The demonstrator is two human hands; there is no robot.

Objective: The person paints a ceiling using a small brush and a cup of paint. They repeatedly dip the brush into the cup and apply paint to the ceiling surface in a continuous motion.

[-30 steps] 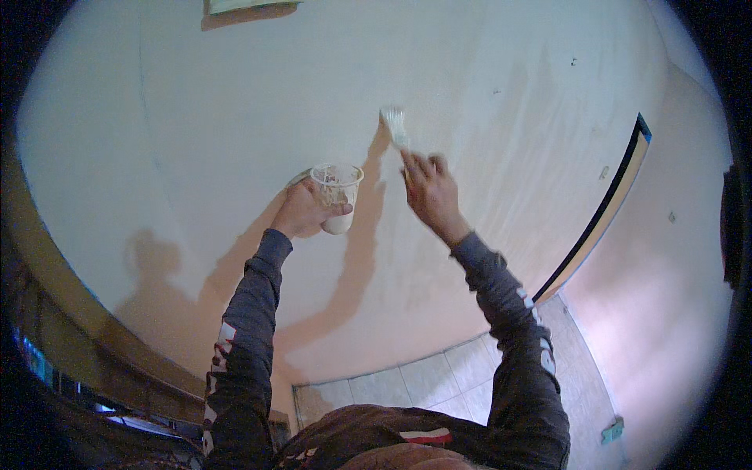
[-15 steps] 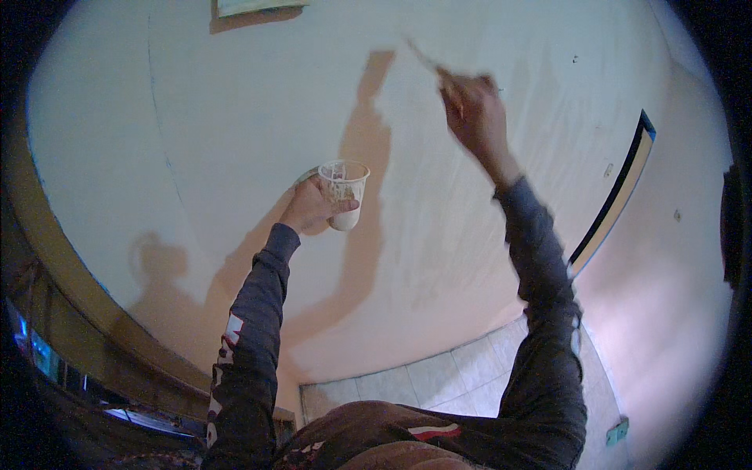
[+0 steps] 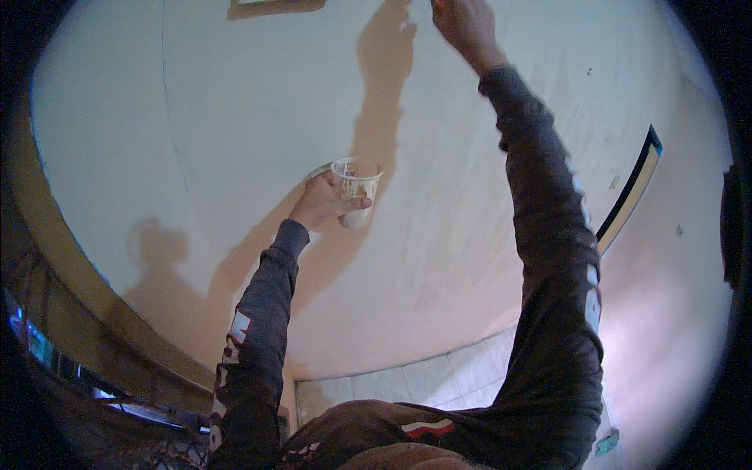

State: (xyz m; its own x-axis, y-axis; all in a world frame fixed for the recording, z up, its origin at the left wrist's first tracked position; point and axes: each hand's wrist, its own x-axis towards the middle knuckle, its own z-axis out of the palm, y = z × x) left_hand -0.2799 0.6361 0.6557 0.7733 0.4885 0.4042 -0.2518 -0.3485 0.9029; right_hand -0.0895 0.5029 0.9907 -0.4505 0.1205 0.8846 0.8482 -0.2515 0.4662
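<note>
My left hand [image 3: 317,200] grips a clear plastic cup [image 3: 357,185] smeared with white paint, with white liquid low inside, in front of a pale wall [image 3: 235,117]. My right hand [image 3: 462,23] is raised at the top edge of the picture, fingers closed on the paintbrush seen earlier, whose bristles are out of view or hidden. Shadows of both arms fall on the wall, which has faint streaks on the right.
A framed edge [image 3: 274,8] sits high on the wall. A dark-edged tan strip [image 3: 636,184] runs down at the right, by another wall. A tiled floor [image 3: 415,376] lies below. At lower left are dark railings [image 3: 47,305] beside a tan wall border.
My right hand with the brush has risen sharply from the middle of the wall to the top edge. My left hand and the cup have shifted slightly right in the picture.
</note>
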